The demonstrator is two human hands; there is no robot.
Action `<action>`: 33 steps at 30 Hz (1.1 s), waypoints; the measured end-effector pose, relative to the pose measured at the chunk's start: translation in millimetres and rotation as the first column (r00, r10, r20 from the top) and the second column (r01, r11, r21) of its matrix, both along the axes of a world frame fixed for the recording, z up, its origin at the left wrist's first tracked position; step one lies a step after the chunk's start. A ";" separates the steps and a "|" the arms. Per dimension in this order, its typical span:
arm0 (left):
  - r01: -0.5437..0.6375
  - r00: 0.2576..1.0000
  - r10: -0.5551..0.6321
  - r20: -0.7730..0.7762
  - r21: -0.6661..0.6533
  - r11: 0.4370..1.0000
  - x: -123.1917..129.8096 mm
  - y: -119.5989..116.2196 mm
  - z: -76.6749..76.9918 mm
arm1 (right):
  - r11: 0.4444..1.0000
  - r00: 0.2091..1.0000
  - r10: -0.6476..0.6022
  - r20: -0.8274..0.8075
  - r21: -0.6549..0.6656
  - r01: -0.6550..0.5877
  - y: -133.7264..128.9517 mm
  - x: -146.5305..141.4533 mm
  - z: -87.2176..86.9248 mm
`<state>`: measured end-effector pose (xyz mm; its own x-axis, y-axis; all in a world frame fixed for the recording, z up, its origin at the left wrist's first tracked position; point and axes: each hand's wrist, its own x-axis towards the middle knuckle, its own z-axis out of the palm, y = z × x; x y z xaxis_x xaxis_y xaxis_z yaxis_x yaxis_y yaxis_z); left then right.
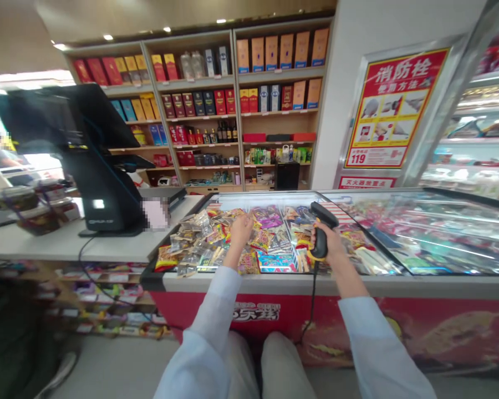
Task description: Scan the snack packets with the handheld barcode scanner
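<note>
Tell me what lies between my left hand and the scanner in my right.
Loose packets lie there, as the head view shows: a purple packet, a red-and-yellow packet and some pale packets, between your left hand and the black scanner.

Chest freezer [183, 305], red-fronted, centre to right of frame; small snack packets [270, 221], in mixed colours, are heaped across its top, left of centre. Pale counter [125, 247], left of frame; a black display terminal [95, 166] and lidded tubs [35, 213] are borne. Wooden shelving [274, 124], upper centre; boxes [271, 52] are ranked in rows, mostly upright.
</note>
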<state>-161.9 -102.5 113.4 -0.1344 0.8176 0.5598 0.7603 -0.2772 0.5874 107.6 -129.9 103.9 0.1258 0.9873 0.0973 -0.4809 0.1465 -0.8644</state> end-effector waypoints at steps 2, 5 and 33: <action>-0.043 0.999 0.043 0.025 0.011 0.999 -25.1 -1.7 -1.5 | 0.999 0.999 0.041 -0.025 -0.026 -0.041 5.3 -26.7 1.5; -0.072 0.995 0.069 0.078 0.036 0.997 -54.3 -3.4 -4.7 | 0.996 0.996 0.088 -0.015 -0.014 -0.088 14.7 -62.6 0.7; -0.755 0.597 0.771 -0.219 0.170 0.633 -123.6 44.5 -97.5 | 0.913 0.824 0.343 0.451 0.049 -0.406 85.0 -180.4 -53.2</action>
<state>-285.5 -58.0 15.8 -0.5468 0.4499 0.7061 0.8220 0.4487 0.3507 -72.9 -44.9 50.7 -0.3355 0.9224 0.1916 -0.1146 0.1619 -0.9801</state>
